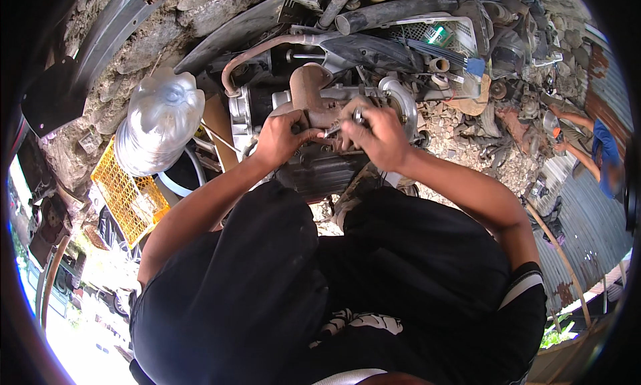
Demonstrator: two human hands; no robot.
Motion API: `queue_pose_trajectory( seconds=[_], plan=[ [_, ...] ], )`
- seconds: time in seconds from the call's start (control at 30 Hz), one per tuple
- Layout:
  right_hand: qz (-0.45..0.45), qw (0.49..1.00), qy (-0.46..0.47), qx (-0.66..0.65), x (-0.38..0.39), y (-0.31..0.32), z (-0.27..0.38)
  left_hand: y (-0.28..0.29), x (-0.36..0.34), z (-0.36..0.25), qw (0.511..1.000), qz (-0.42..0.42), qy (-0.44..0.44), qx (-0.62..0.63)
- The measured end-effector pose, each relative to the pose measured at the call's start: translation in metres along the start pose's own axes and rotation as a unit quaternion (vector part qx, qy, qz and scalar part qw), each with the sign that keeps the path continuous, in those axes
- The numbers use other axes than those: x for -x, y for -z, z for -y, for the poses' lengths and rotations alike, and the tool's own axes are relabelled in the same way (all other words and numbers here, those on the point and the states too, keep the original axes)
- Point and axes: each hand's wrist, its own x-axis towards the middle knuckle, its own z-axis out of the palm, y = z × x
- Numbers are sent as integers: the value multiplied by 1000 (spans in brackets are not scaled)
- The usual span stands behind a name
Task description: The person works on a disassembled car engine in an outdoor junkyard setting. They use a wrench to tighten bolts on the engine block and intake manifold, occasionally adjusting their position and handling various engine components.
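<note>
A greasy engine (320,168) with a rusty brown exhaust manifold (309,91) lies in front of my knees. My left hand (282,138) is at the manifold's near left side, fingers curled and thumb pointing right; what they grip, if anything, is hidden. My right hand (379,133) is closed on a small shiny metal tool (358,115) over the manifold's right part; its fingers are slightly smeared, and the tool's exact kind is unclear. The fingertips of both hands nearly meet. A round silver housing (400,105) sits just right of my right hand.
On the left stand a big clear plastic bottle (163,111) and a yellow crate (130,195). Behind the engine are pipes (394,17) and a pale basket (461,28) with scrap. Gravel (447,131) lies right; farther off, a person in blue (606,155) works beside corrugated sheets (587,218).
</note>
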Motion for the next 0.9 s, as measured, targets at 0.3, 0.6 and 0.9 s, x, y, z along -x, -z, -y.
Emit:
queue_pose_trajectory(
  seconds=[0.3,0.6,0.9],
  plan=[
    [20,990,-112,82,-20,12,15,-2,2,-4,1000,-12,-16,-22],
    [-96,967,-99,-215,22,-3,-34,0,6,-17,998,7,35,-51],
    [23,991,-118,-60,-18,12,-9,-4,7,-8,998,-3,9,-56]
  ],
)
